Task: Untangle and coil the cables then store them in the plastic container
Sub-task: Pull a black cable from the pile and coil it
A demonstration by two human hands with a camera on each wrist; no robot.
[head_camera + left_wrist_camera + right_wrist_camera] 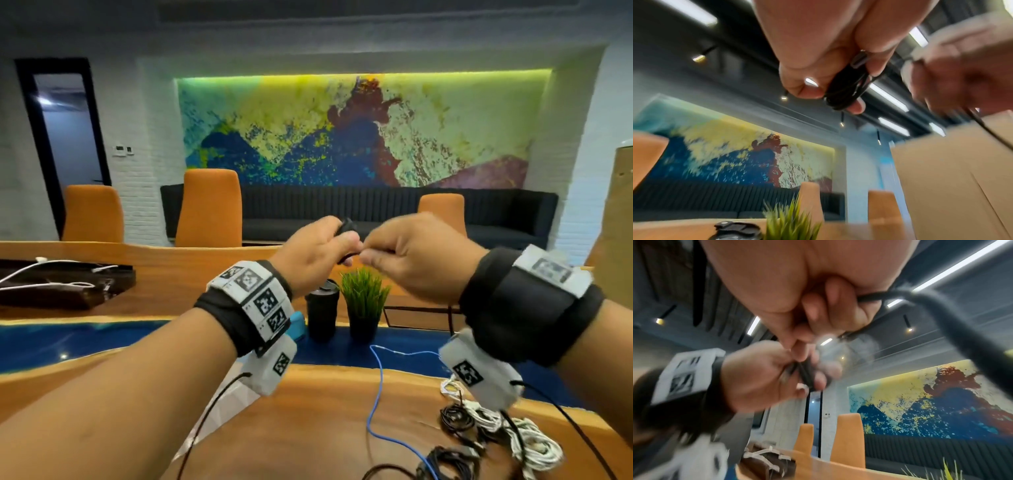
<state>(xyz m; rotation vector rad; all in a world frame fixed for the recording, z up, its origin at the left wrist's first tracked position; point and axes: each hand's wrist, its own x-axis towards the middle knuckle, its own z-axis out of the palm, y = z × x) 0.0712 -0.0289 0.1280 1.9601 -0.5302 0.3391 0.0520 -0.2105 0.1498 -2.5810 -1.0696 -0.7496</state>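
Both hands are raised above the wooden table (pixel 325 428). My left hand (pixel 337 246) pinches a small coil of black cable (pixel 346 226); in the left wrist view the black cable coil (pixel 846 87) sits between thumb and fingers. My right hand (pixel 376 255) touches the left, its fingers curled round the loose end of the black cable (pixel 871 297). On the table lie a blue cable (pixel 376 394), black cables (pixel 455 418) and a white cable pile (pixel 527 442). A pale translucent shape (pixel 236 401), perhaps the container, shows under my left wrist.
A black tumbler (pixel 322 308) and a potted grass plant (pixel 364 301) stand on the table's blue strip below my hands. A dark tray (pixel 61 284) with white cables lies at the far left. A cardboard box (pixel 616 222) stands at the right; orange chairs line the far side.
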